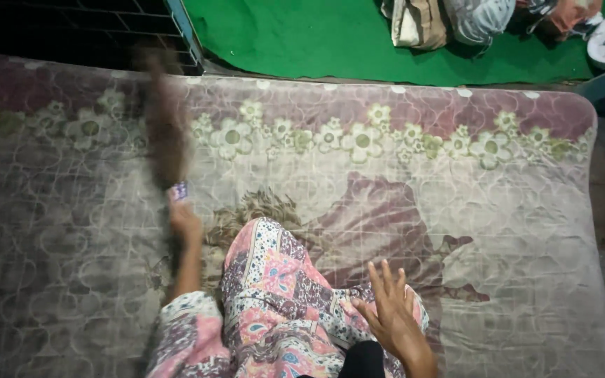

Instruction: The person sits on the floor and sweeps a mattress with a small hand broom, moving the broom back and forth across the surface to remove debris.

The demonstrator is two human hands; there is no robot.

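The left hand [185, 220] clenches a blurred brown bristle hand broom [166, 122] rising above its fist over the floral quilted mattress [456, 210]; the right hand [390, 308] hangs released, fingers spread.

Mauve floral-patterned mattress [386, 210], green floor mat [330, 42], pink patchwork-print garment [274, 308]

We seem to be in a home, in a sleeping room: a mattress [386, 231] under a quilted cover with pale flowers fills our view, a green floor mat [330, 38] lies beyond it, and bundled cloth and bags [456, 21] sit at the far edge.
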